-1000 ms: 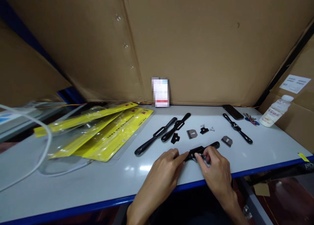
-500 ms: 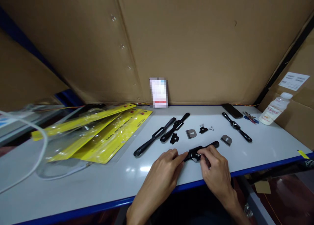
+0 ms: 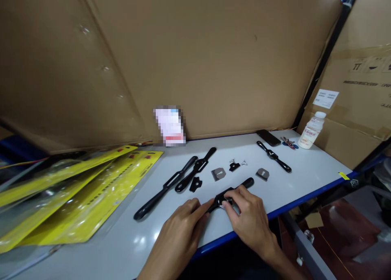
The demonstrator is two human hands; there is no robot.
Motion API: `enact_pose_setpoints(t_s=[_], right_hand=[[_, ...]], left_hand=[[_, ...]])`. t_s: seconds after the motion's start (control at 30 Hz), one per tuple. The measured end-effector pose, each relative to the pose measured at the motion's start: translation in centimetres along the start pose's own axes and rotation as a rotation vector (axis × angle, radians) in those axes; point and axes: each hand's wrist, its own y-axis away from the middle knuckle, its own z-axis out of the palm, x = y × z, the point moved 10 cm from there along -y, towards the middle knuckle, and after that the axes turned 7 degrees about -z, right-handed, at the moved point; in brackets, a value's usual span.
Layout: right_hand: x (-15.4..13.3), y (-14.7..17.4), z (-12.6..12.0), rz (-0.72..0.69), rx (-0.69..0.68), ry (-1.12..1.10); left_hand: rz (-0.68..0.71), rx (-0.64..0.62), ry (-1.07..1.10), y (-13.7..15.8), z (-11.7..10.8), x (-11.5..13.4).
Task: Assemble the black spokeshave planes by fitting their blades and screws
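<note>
Nearby lie blades (image 3: 218, 174) and screws (image 3: 244, 162); fingers (image 3: 236, 196) partly hide the spokeshave (image 3: 220, 197).

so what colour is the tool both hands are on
Black; the tool shows in the head view, partly covered by fingers.

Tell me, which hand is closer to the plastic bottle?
Right. The right hand touches the black tool, left of the bottle and closer to the person; the left hand, on the tool's left end, is farther left.
</note>
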Motion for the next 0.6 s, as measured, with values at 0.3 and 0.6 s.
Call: enact_pose_setpoints(t_s=[0.3,0.6], right_hand=[[-0.24,-0.16,0.13,-0.017,-0.055,0.032],[-0.46,-0.16,0.35,-0.037,-0.061,0.105]], left_hand=[[-0.042,-0.004,0.000,-0.11,0.14,-0.09],[-0.101,-0.051,-0.014,-0.44,0.24,-0.42]])
